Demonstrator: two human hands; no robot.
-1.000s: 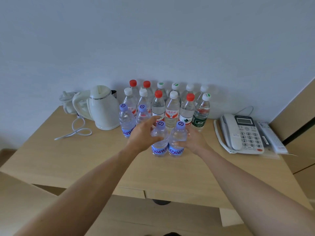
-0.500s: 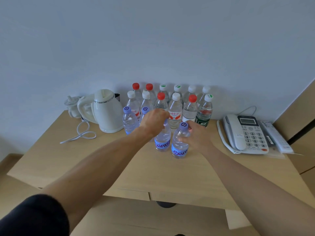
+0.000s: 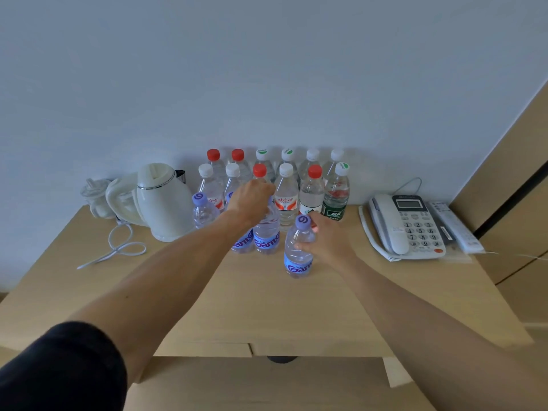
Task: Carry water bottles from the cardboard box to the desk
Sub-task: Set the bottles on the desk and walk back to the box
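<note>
Head view: bottle placement, front row

Head view, both hands on purple-capped bottles at mid desk (image 3: 207,298)

Right hand (image 3: 329,240): fingers curled round neck and shoulder of right purple-capped bottle (image 3: 298,253), upright on desk, long axis vertical, standing alone, near of front row and just right of it

Left hand (image 3: 252,200): curled over top of left purple-capped bottle (image 3: 267,235), cap hidden under palm; upright, touching another bottle of same label on its left

Deciding relation: open slot lies far of right-hand bottle, just right of left-hand bottle and in front of white-capped bottle (image 3: 286,197). Right hand nearer to that slot. Judged move: slide or lift away from body, axis kept vertical

Risk, judged: tight rows behind, easily knocked

Cardboard box not in view. Kettle (image 3: 163,203) far left, telephone (image 3: 406,223) right, both apart from slot
</note>
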